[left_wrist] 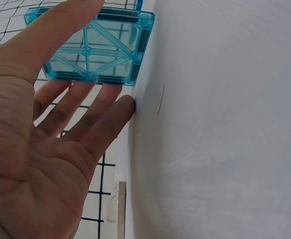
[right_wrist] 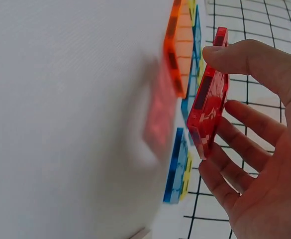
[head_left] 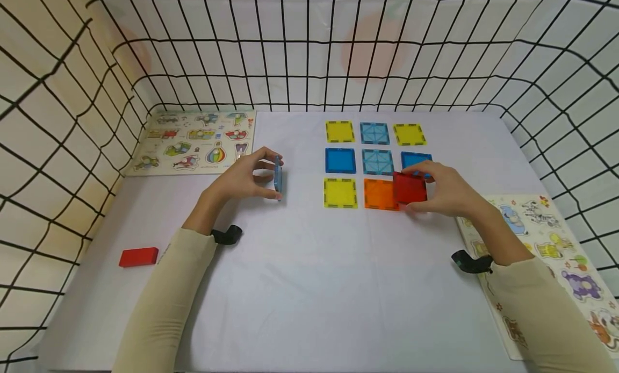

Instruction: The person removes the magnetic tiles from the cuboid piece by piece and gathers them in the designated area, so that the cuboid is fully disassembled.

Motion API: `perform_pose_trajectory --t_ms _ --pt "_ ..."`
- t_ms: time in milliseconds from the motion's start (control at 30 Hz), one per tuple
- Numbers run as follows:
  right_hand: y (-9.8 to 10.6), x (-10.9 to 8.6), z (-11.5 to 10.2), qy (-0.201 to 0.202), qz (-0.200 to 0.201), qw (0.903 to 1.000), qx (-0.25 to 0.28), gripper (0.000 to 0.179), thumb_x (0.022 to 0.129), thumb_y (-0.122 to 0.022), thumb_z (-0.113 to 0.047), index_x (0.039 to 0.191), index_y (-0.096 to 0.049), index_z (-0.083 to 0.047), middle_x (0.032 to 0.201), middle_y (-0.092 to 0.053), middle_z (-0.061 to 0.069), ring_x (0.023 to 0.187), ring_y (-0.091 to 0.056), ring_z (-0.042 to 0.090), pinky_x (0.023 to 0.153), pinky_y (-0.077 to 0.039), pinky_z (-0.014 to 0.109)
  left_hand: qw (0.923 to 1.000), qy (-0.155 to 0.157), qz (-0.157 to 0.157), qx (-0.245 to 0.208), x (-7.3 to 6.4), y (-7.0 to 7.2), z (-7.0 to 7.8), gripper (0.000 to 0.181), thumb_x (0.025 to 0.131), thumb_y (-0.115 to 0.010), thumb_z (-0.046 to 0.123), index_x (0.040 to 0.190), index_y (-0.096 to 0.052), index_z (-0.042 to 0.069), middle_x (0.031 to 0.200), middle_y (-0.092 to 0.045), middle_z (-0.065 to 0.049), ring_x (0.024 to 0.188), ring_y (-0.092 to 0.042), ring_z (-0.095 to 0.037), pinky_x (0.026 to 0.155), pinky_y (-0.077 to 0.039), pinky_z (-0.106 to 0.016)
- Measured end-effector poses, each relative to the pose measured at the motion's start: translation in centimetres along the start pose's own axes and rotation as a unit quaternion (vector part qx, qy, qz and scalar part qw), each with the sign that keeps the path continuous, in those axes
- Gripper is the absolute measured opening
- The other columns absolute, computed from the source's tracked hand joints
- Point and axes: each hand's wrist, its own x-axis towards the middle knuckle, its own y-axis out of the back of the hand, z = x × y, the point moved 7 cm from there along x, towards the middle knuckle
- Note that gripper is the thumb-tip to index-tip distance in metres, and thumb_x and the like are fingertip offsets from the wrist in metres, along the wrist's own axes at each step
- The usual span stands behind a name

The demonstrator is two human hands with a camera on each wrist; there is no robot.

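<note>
In the head view my left hand [head_left: 244, 177] holds a light blue magnetic tile [head_left: 278, 178] on edge between thumb and fingers. The left wrist view shows the frame and diagonal ribs of that tile [left_wrist: 88, 52]. My right hand [head_left: 447, 190] pinches a red magnetic tile [head_left: 409, 187] by its edges. In the right wrist view the red tile [right_wrist: 212, 107] is tilted and off the table, with its pink shadow below. It overlaps the right edge of an orange tile [head_left: 379, 194]. A blue tile [head_left: 411, 159] lies just behind, partly covered by the right fingers.
Yellow [head_left: 340, 193], blue [head_left: 340, 160] and light blue tiles [head_left: 378, 162] lie in rows on the white table [head_left: 300, 287]. A puzzle board [head_left: 193, 142] lies back left, another [head_left: 546, 244] under the right forearm. A red block [head_left: 138, 257] sits at left. Black wire mesh [head_left: 309, 74] surrounds the table.
</note>
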Motion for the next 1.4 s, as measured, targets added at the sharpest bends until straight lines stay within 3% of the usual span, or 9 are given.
perform_pose_trajectory --t_ms 300,700,1033,1200,1400 --pt "-0.2 -0.6 2.0 -0.019 -0.018 0.9997 0.001 0.081 0.075 -0.092 -0.032 0.145 -0.054 -0.015 0.142 -0.053 0.019 0.127 -0.046 0.041 0.095 -0.055 0.062 1.0 0.004 0.002 0.007 0.2 0.0 -0.2 0.08 0.068 -0.095 0.001 0.134 -0.049 0.001 0.141 -0.055 -0.021 0.133 -0.054 -0.036 0.114 -0.046 -0.049" --pt "-0.8 -1.0 2.9 -0.015 -0.05 0.9983 -0.028 0.074 0.079 -0.09 -0.029 0.142 -0.057 -0.011 0.144 -0.053 0.021 0.127 -0.046 0.042 0.1 -0.052 0.062 0.9995 0.009 -0.004 0.028 0.4 -0.1 -0.6 0.088 0.069 -0.095 0.003 0.142 -0.046 0.0 0.141 -0.055 -0.022 0.133 -0.055 -0.037 0.114 -0.047 -0.049" --pt "-0.8 -0.9 3.3 -0.014 -0.061 0.9975 -0.033 0.07 0.08 -0.088 -0.026 0.142 -0.059 -0.014 0.15 -0.049 0.022 0.13 -0.044 0.044 0.099 -0.054 0.062 0.9998 0.009 0.008 0.018 0.9 0.3 -2.7 0.086 0.067 -0.098 0.012 0.138 -0.049 0.012 0.14 -0.057 -0.01 0.133 -0.056 -0.028 0.113 -0.048 -0.043" --pt "-0.8 -0.8 3.2 -0.021 -0.07 0.9968 -0.034 0.071 0.08 -0.088 -0.027 0.144 -0.058 -0.014 0.151 -0.048 0.022 0.133 -0.043 0.045 0.099 -0.054 0.062 0.9985 -0.018 0.015 0.049 1.0 0.3 -2.1 0.083 0.069 -0.098 0.028 0.139 -0.054 0.019 0.136 -0.06 -0.001 0.128 -0.059 -0.022 0.109 -0.052 -0.044" --pt "-0.7 -0.9 3.2 -0.033 -0.082 0.9957 -0.03 0.072 0.081 -0.088 -0.028 0.145 -0.057 -0.014 0.152 -0.046 0.022 0.134 -0.042 0.046 0.099 -0.053 0.062 0.9892 -0.051 0.023 0.135 1.2 -0.3 -0.8 0.083 0.071 -0.095 0.045 0.142 -0.058 0.022 0.135 -0.062 0.005 0.121 -0.059 -0.017 0.107 -0.053 -0.043"
